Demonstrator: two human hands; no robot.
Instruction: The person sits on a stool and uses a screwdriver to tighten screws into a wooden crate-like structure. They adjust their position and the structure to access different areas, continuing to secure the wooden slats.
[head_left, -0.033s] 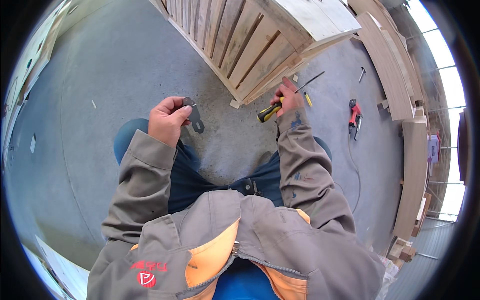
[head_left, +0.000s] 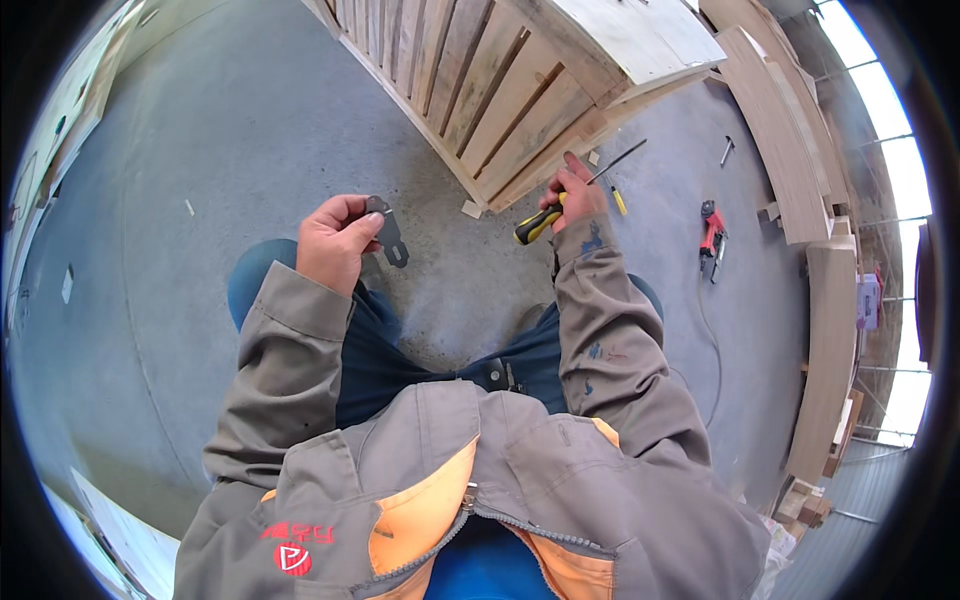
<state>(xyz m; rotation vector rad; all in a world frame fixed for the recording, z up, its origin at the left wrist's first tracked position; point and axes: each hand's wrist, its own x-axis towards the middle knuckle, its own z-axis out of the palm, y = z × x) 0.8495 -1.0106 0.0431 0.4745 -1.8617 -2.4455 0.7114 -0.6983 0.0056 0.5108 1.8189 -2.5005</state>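
Note:
Between the thumb and fingers of my left hand (head_left: pixel 338 240) is a flat dark metal hasp plate (head_left: pixel 394 243) with a slot near its lower end. My right hand (head_left: pixel 577 196) is wrapped round a screwdriver (head_left: pixel 537 226) with a yellow and black handle; its shaft points up and to the right, away from me. Just beyond my right hand stands a slatted wooden crate (head_left: pixel 500 110), its near corner on the floor between my two hands. Neither the hasp plate nor the screwdriver visibly touches the crate.
A yellow pen-like tool (head_left: pixel 619 201) lies right of my right hand. Farther right are a red air nailer (head_left: pixel 712 230) with a hose and a hammer (head_left: pixel 727 151). Long wooden boards (head_left: pixel 828 350) line the right side. A small wood chip (head_left: pixel 471 209) sits at the crate's corner.
Both hands keep the same hold and place. The view has shifted very slightly, so the crate and floor tools appear a few pixels lower and to the right.

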